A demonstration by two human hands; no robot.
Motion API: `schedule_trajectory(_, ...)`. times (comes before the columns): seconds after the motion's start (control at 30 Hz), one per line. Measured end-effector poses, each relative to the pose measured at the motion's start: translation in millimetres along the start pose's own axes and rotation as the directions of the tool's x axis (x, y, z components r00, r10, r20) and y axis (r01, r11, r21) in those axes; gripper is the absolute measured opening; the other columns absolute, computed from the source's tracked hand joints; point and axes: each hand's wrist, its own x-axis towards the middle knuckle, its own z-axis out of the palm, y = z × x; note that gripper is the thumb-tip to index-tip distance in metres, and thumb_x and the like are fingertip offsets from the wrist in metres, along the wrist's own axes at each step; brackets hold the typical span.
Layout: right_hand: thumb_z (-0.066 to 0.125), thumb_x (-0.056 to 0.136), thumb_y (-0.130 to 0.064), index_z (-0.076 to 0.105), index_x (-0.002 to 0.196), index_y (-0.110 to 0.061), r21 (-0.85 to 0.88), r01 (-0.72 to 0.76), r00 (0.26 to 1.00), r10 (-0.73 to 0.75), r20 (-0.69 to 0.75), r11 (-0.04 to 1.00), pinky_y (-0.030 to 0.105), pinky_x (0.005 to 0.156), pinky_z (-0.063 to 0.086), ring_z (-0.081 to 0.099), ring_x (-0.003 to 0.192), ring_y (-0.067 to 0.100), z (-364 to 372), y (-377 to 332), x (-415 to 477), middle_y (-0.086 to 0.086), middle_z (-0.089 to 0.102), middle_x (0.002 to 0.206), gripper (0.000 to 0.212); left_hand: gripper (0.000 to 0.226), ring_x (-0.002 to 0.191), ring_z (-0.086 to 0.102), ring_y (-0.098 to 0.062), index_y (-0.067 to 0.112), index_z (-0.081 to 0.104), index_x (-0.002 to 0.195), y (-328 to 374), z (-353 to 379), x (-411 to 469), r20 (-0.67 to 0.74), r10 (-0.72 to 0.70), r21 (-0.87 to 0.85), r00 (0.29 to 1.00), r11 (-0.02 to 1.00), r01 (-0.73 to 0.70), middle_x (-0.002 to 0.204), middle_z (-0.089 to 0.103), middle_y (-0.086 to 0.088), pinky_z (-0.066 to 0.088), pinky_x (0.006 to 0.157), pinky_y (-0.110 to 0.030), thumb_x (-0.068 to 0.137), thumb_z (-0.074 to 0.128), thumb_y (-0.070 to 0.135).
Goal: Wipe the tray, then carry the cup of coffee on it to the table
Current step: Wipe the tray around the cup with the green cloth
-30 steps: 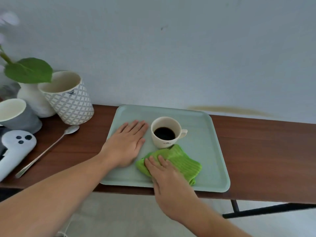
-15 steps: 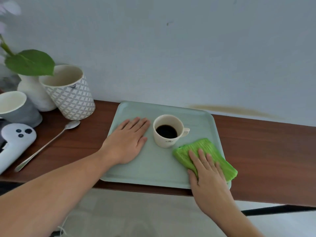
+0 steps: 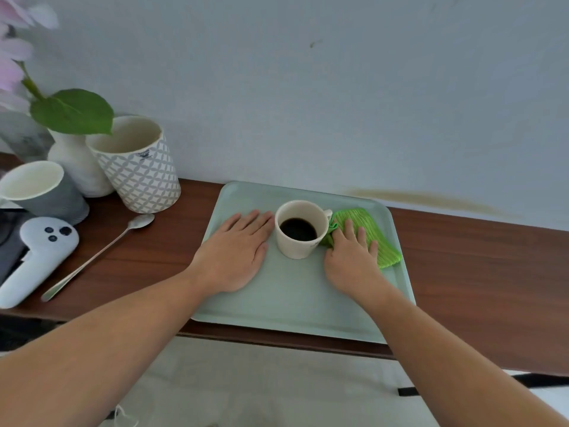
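Right hand is pressing flat, fingers spread, on soft green cloth at cup's 3 o'clock; left hand is lying open on tray. Cup is sitting mid-tray, likely spill-prone; the tray's side rims are looking safest.

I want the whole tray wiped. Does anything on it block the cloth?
Yes. The cup of coffee stands mid-tray, touching the green cloth under the right hand. Beyond it, the left hand lies flat on the tray's left part.

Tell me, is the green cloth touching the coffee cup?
Touching. The head view shows the green cloth bunched against the coffee cup by its handle, no tray visible between them.
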Motion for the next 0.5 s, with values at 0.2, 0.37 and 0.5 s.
schedule_trajectory(0.2, 0.034, 0.099, -0.026, 0.027, 0.153, -0.017, -0.022, 0.139, 0.990, -0.139, 0.004, 0.990, 0.056, 0.121, 0.005, 0.003, 0.152, 0.033, -6.1, 1.0, 37.3, 0.007, 0.005, 0.167, 0.055, 0.060, 0.152, 0.014, -0.014, 0.019, 0.023, 0.156, 1.2, 0.3, -0.3, -0.025, 0.005, 0.009, 1.000, 1.000, -0.005, 0.165, 0.023, 0.003, 0.012, 0.124, -0.039, 0.100, 0.012, 0.037)
schedule_trajectory(0.37, 0.034, 0.099, -0.025, 0.015, 0.158, -0.023, -0.032, 0.064, 0.994, -0.067, -0.091, 0.997, 0.052, 0.120, 0.011, 0.010, 0.151, 0.031, -7.5, 17.7, 32.6, 0.008, 0.011, 0.166, 0.062, 0.058, 0.152, 0.015, -0.014, 0.019, 0.024, 0.156, 1.0, 0.6, -0.8, -0.035, 0.001, 0.000, 0.999, 1.000, -0.001, 0.164, 0.025, 0.002, 0.011, 0.124, -0.037, 0.101, 0.014, 0.036)
schedule_trajectory(0.5, 0.036, 0.097, -0.024, 0.011, 0.159, -0.022, -0.075, 0.033, 0.996, -0.039, -0.082, 0.997, 0.052, 0.118, 0.016, 0.014, 0.150, 0.032, 1.0, 26.0, -29.5, 0.009, 0.012, 0.166, 0.066, 0.059, 0.152, 0.012, -0.012, 0.020, 0.021, 0.156, 1.3, 1.5, -0.1, -0.033, -0.014, -0.022, 0.999, 1.000, 0.013, 0.165, 0.023, 0.005, 0.010, 0.124, -0.037, 0.101, 0.011, 0.038)
